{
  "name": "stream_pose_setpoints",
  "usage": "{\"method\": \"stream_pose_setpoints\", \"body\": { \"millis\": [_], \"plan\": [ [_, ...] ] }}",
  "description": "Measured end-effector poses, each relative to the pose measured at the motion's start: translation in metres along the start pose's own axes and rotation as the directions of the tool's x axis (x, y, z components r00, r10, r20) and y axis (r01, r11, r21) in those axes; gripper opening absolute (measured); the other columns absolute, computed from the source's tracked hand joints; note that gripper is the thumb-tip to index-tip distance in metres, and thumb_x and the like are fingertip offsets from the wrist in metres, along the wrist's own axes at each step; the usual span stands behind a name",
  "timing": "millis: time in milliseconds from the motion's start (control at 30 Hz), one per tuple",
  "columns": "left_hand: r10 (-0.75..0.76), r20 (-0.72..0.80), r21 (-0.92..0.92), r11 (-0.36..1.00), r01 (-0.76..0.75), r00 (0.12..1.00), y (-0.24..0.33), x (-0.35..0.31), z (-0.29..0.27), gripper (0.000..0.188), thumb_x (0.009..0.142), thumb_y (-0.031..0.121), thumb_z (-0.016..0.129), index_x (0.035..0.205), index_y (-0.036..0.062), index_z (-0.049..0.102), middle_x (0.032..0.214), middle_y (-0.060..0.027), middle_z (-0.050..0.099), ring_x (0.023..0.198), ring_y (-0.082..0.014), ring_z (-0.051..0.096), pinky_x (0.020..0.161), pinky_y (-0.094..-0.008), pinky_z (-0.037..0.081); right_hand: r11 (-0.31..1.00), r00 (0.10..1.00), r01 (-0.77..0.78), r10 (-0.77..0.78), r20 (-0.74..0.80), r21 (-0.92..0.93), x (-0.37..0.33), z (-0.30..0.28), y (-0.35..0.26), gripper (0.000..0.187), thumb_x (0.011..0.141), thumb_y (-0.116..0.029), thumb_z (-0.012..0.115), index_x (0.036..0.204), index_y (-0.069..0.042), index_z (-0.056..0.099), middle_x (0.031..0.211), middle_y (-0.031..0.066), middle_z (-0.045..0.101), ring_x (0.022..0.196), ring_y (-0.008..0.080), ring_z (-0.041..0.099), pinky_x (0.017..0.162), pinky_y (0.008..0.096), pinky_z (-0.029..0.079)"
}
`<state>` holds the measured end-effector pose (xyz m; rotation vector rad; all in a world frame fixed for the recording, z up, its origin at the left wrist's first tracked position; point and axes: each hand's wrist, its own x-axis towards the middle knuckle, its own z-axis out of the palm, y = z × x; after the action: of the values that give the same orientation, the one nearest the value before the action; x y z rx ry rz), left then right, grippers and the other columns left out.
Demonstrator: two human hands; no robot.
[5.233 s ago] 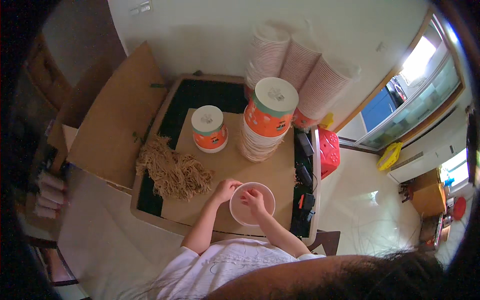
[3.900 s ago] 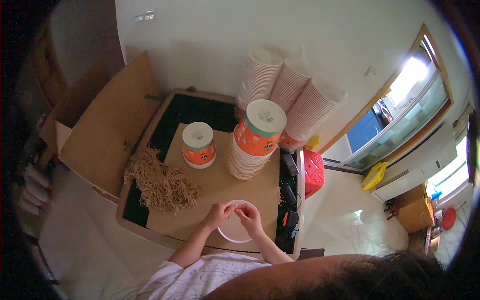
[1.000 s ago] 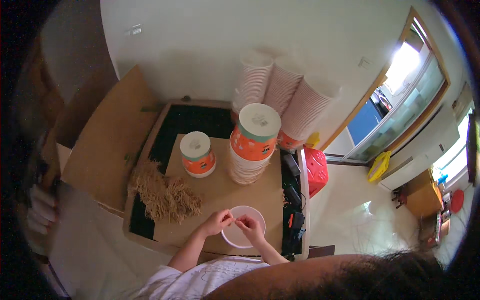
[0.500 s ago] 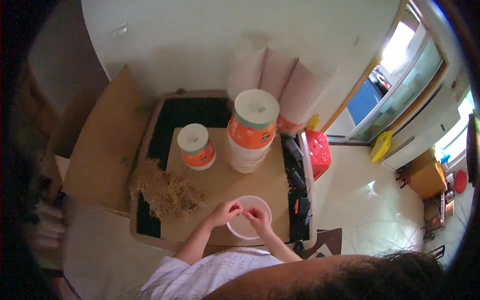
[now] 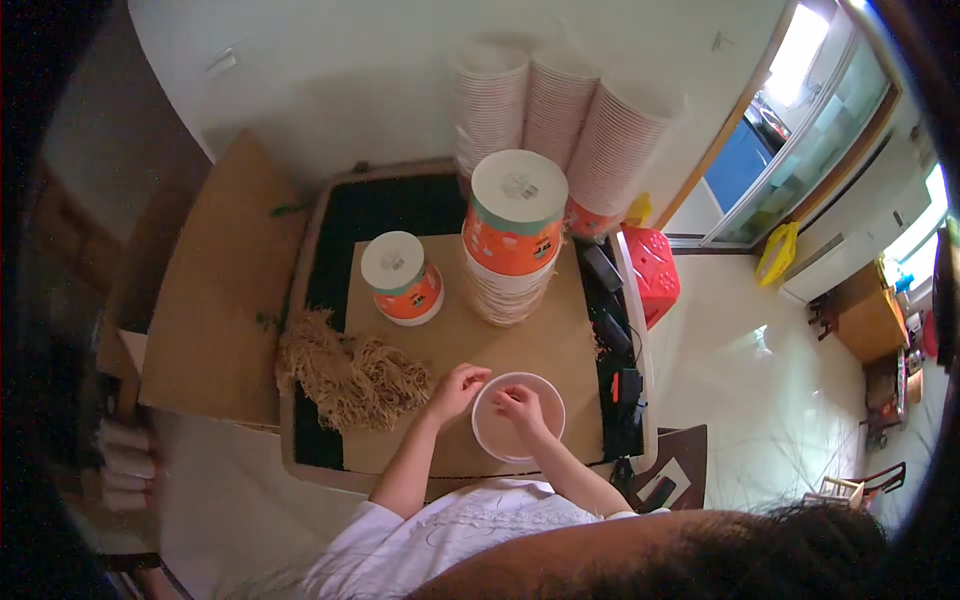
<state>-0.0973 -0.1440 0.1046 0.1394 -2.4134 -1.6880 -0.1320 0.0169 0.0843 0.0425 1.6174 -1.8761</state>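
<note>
A white paper tub (image 5: pixel 490 432) stands mouth up at the near edge of the cardboard sheet. My right hand (image 5: pixel 522 408) is over its mouth, fingers bent and tips pinched together. My left hand (image 5: pixel 458 390) is just outside the tub's left rim, its fingers curled in toward the thumb. Whatever the fingertips hold, if anything, is too small to make out. Left of my left hand lies a tangled heap of brown shredded paper or fibre (image 5: pixel 365 382). Beyond the hands stand a single upside-down orange and white tub (image 5: pixel 408 298) and a taller upside-down stack of such tubs (image 5: pixel 515 240).
Tall nested stacks of tubs (image 5: pixel 560 110) lean at the wall. A cardboard sheet (image 5: pixel 455 350) covers much of the dark table top. Small black devices (image 5: pixel 625 385) lie along its right edge, with a red plastic stool (image 5: pixel 650 275) beyond. A large cardboard flap (image 5: pixel 215 310) rises at left.
My hands, earlier close together over the tub, have moved apart. The left one has shifted out past the rim; the right stays above the mouth. The view has shifted slightly.
</note>
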Motion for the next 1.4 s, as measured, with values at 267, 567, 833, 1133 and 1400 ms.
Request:
{"method": "stream_pose_setpoints", "body": {
  "millis": [267, 567, 833, 1133, 1400],
  "plan": [
    [-0.117, 0.167, -0.020, 0.992, 0.122, 0.979, -0.012, -0.003, -0.006, 0.020, 0.076, -0.001, 0.051, 0.092, 0.0021, 0.061, 0.085, -0.0084, 0.060, 0.073, -0.0140, 0.058, 0.066, -0.0246, 0.046, 0.998, 0.998, -0.055, 0.055, 0.024, -0.008, 0.004, 0.003, 0.003, 0.019, 0.079, -0.012, 0.058, 0.092, 0.002, 0.056, 0.086, 0.0089, 0.060, 0.079, 0.0159, 0.059, 0.063, 0.0256, 0.051],
    [-0.166, 0.198, -0.077, 0.980, 0.185, 0.966, -0.008, -0.007, -0.005, 0.022, 0.076, -0.001, 0.051, 0.095, 0.0023, 0.061, 0.086, -0.0091, 0.061, 0.075, -0.0144, 0.058, 0.066, -0.0251, 0.047, 0.997, 0.998, -0.056, 0.058, 0.034, -0.062, 0.002, 0.011, -0.009, 0.017, 0.078, -0.011, 0.057, 0.090, 0.002, 0.056, 0.084, 0.0079, 0.060, 0.076, 0.0148, 0.059, 0.060, 0.0238, 0.049],
    [-0.152, 0.192, -0.090, 0.981, 0.172, 0.970, -0.002, -0.008, -0.006, 0.023, 0.075, -0.002, 0.050, 0.095, 0.0022, 0.061, 0.086, -0.0090, 0.061, 0.075, -0.0141, 0.058, 0.067, -0.0251, 0.047, 0.996, 0.995, -0.077, 0.080, 0.066, -0.047, 0.005, 0.008, -0.005, 0.016, 0.079, -0.012, 0.055, 0.089, 0.001, 0.056, 0.083, 0.0075, 0.060, 0.076, 0.0147, 0.059, 0.062, 0.0241, 0.049],
    [-0.157, 0.183, -0.123, 0.976, 0.181, 0.970, -0.008, -0.008, -0.006, 0.021, 0.076, -0.001, 0.052, 0.095, 0.0023, 0.061, 0.085, -0.0072, 0.061, 0.074, -0.0122, 0.058, 0.066, -0.0244, 0.047, 0.990, 0.994, -0.069, 0.078, 0.072, -0.120, 0.005, 0.012, -0.015, 0.016, 0.079, -0.012, 0.054, 0.089, 0.001, 0.056, 0.083, 0.0082, 0.059, 0.075, 0.0149, 0.059, 0.062, 0.0238, 0.049],
    [-0.171, 0.156, -0.084, 0.979, 0.186, 0.973, -0.008, -0.009, -0.006, 0.016, 0.075, 0.003, 0.055, 0.089, 0.0028, 0.063, 0.081, -0.0076, 0.061, 0.071, -0.0132, 0.059, 0.064, -0.0249, 0.047, 0.987, 0.995, -0.078, 0.085, 0.044, -0.141, 0.006, 0.013, -0.015, 0.014, 0.079, -0.012, 0.055, 0.086, 0.001, 0.057, 0.079, 0.0073, 0.059, 0.072, 0.0145, 0.059, 0.060, 0.0244, 0.049]
  ]
}}
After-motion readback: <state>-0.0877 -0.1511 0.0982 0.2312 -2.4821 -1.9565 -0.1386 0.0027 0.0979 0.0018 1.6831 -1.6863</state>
